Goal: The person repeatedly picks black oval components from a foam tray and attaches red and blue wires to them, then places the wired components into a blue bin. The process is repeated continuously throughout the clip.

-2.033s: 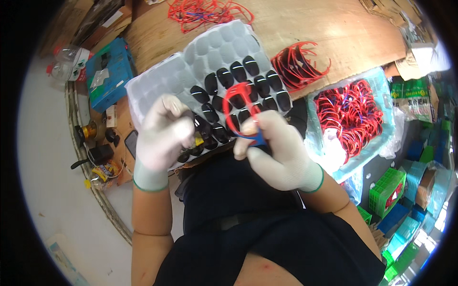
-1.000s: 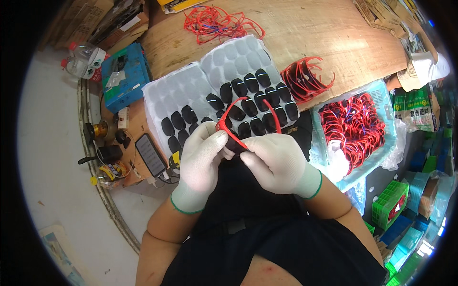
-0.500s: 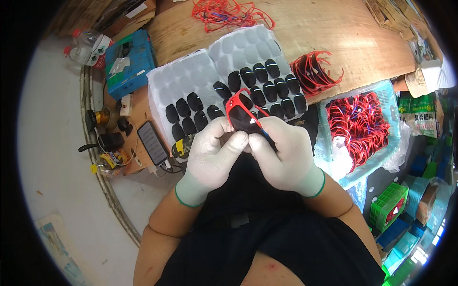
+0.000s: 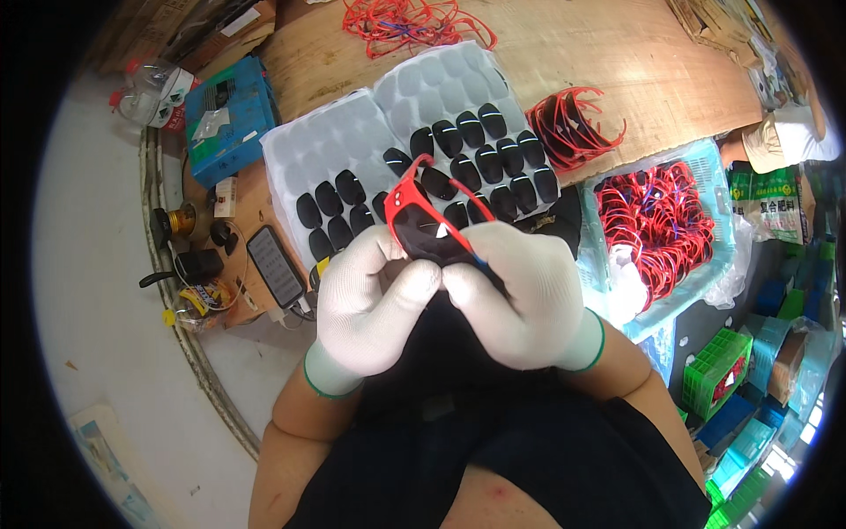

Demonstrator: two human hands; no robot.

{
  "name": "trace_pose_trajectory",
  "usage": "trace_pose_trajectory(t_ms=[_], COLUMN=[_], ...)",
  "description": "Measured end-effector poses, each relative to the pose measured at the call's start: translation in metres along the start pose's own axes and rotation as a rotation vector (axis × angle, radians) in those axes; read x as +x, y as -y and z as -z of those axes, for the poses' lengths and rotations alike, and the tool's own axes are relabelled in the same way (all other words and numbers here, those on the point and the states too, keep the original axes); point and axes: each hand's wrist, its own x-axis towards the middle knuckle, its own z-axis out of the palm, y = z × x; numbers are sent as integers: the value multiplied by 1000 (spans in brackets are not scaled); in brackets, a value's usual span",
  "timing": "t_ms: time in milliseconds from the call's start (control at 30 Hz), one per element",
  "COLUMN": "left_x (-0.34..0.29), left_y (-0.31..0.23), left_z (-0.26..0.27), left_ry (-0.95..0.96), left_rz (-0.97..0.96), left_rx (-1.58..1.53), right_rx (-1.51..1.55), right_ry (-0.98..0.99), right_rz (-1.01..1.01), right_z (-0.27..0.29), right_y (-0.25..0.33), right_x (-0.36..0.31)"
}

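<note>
A pair of red-framed sunglasses [image 4: 407,210] with a dark lens is held between my two gloved hands, in front of my body. My left hand [image 4: 368,304] is closed on the frame's left part, its thumb against the lower edge. From the other side my right hand [image 4: 522,295] grips the frame, thumb beside the left thumb. The far lens opening is partly covered by my fingers and hard to make out. Just beyond lie two white moulded trays [image 4: 322,145] with several dark lenses [image 4: 489,163] in their hollows.
Finished-looking red sunglasses [image 4: 573,132] stand stacked on the wooden table [image 4: 661,97]. Red frames [image 4: 410,26] lie tangled at the back. A blue basket [image 4: 723,189] full of red frames stands right. At left are a phone [image 4: 275,266], a blue box [image 4: 233,123] and bottles [image 4: 154,93].
Both hands and the sunglasses have shifted slightly left, and the frame looks tilted a little more. My grip on it stays the same.
</note>
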Motion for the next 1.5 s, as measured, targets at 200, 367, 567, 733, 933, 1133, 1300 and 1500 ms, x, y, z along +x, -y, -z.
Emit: trace_pose_trajectory(t_ms=[200, 367, 567, 733, 933, 1133, 1300, 1500], left_x=[7, 16, 21, 20, 19, 19, 19, 10], left_y=[-1, 15, 16, 19, 22, 18, 17, 27], left_z=[15, 17, 21, 22, 25, 21, 22, 29], left_ry=[-4, -179, -243, -233, -210, -189, -165, -36], left_rz=[92, 174, 262, 264, 294, 295, 287, 113], left_rx=[124, -156, -424, -481, -537, -570, -613, -175], right_rx=[295, 553, 807, 826, 862, 980, 921, 675], right_ry=[241, 301, 355, 324, 292, 304, 332, 274], right_rz=[-303, -309, -508, -563, -549, -630, -590, -523], right_z=[13, 10, 16, 15, 11, 13, 14, 17], right_y=[-8, -23, -19, -20, -25, -28, -28, -15], right_x=[4, 2, 4, 3, -1, 2, 2, 6])
